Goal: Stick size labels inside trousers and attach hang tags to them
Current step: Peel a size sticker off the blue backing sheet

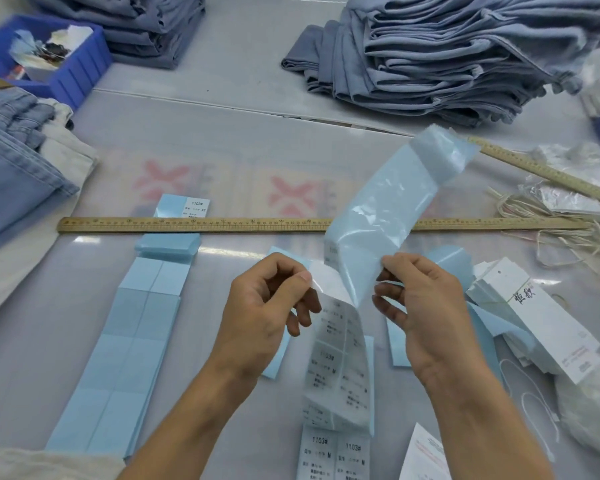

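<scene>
Label preparation stage. The left hand [267, 306] pinches the top edge of a strip of printed size labels [336, 368], marked 1103# and M, between thumb and forefinger; the strip hangs down toward the bench [222, 116]. The right hand [420, 303] pinches a long pale blue backing strip [378, 216], which curls up and away over a wooden ruler [194, 225]. The two strips appear to be in the act of being peeled apart.

Spent or spare blue backing sheets [129, 341] are laid flat at the left, one with an XS label [196, 207] just beyond the ruler. A stack of white hang tags [534, 317] lies just beside the right hand, with loose strings [548, 209] farther right; none is seen attached to a garment.

Folded blue trousers [447, 53] are stacked well apart at the far side of the bench; more denim lies at the left. No trousers are laid open in the working area, and no label is seen inside any.

Judgement: task early for this piece; sticking and tagging appear still to be done.
</scene>
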`<state>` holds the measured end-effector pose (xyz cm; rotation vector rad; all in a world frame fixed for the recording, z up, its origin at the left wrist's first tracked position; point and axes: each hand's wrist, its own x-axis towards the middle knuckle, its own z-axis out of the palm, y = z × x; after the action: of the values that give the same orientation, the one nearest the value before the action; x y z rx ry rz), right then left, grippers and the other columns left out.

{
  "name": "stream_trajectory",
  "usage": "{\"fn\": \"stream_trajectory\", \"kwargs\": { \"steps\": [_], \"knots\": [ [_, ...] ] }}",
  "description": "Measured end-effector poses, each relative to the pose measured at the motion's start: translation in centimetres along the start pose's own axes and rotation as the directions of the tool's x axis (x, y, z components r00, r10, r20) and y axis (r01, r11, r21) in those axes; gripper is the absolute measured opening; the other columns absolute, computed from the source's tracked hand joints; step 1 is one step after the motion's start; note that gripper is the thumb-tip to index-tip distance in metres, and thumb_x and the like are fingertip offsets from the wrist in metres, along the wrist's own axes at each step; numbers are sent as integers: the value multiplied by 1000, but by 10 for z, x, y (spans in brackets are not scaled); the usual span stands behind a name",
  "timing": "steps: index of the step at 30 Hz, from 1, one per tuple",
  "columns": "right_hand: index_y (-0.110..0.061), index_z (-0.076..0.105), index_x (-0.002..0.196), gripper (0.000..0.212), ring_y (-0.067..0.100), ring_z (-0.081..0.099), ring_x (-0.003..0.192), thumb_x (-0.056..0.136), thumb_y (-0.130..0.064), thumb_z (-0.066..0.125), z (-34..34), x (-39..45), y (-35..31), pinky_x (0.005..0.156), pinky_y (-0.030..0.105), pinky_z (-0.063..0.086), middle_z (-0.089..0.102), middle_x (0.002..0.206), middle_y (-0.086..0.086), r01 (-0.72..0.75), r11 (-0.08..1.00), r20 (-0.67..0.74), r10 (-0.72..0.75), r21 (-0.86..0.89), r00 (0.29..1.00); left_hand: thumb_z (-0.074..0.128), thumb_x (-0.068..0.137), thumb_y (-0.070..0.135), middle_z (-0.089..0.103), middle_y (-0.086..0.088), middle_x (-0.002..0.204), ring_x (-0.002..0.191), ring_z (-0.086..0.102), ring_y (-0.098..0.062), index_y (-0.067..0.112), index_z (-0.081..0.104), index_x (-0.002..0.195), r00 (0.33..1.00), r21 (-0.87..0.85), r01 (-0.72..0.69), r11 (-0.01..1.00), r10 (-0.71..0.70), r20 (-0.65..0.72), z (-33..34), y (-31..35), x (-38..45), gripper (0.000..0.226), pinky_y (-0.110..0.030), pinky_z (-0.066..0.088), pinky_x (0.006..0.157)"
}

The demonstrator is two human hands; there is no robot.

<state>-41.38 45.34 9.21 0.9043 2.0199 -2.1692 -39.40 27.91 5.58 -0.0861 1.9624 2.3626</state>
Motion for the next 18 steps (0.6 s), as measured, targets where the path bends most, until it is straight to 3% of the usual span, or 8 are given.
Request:
{"fn": "stream_trajectory", "kwargs": {
  "steps": [4,8,9,11,12,14,16,18],
  "knots": [
    [-13,63,78,16,11,53,57,94,-12,66,-1,2,1,58,22,54,61,65,-2,-7,998,-58,10,55,998,58,88,22,67,-14,70,57,57,-21,8,62,77,999,-65,26,998,-28,-27,-3,0,1,18,-28,47,51],
    [-13,58,99,10,11,50,51,94,-8,65,-3,5,-1,54,25,54,57,63,-2,74,967,-205,-23,245,978,58,87,23,65,-16,69,54,54,-24,17,63,73,989,-170,29,985,-52,-137,-5,4,3,17,-29,46,50],
    [-15,56,101,13,11,51,51,94,-9,65,-4,4,-4,56,28,53,57,63,-3,190,953,-280,-121,237,952,59,87,23,65,-17,69,53,54,-24,19,63,72,983,-199,19,980,-55,-174,-6,5,3,17,-29,46,50],
    [-20,55,100,16,13,56,57,94,-12,68,-1,-3,-10,63,35,55,59,70,-5,508,860,-332,-467,44,820,59,87,23,65,-16,69,52,54,-23,21,63,71,973,-215,-3,977,-46,-225,-7,5,4,17,-29,46,50],
    [-21,57,101,17,13,59,64,94,-14,70,3,-9,-11,66,36,56,60,75,-7,643,764,-239,-636,-60,734,58,88,23,66,-16,69,53,55,-23,20,63,72,972,-209,-10,978,-40,-233,-7,5,4,17,-30,47,50],
    [-20,62,107,21,13,62,77,91,-17,75,12,-19,-9,72,27,53,62,84,-10,785,580,89,-789,-217,608,58,89,25,68,-15,70,54,56,-23,19,64,75,972,-179,-15,984,-27,-234,-5,5,3,17,-31,48,51],
    [-19,68,109,26,14,61,89,86,-21,81,21,-25,-3,80,23,49,63,92,-8,844,370,366,-779,-388,509,58,91,26,69,-14,70,54,58,-23,21,64,77,967,-115,-23,993,-7,-256,-3,5,2,16,-30,49,51],
    [-19,73,105,25,16,59,95,83,-24,84,26,-28,1,83,33,50,64,97,-7,848,236,498,-723,-474,479,58,95,24,69,-11,68,55,60,-21,21,64,78,953,-49,-22,999,6,-304,-4,3,1,18,-28,52,52]
  ]
}}
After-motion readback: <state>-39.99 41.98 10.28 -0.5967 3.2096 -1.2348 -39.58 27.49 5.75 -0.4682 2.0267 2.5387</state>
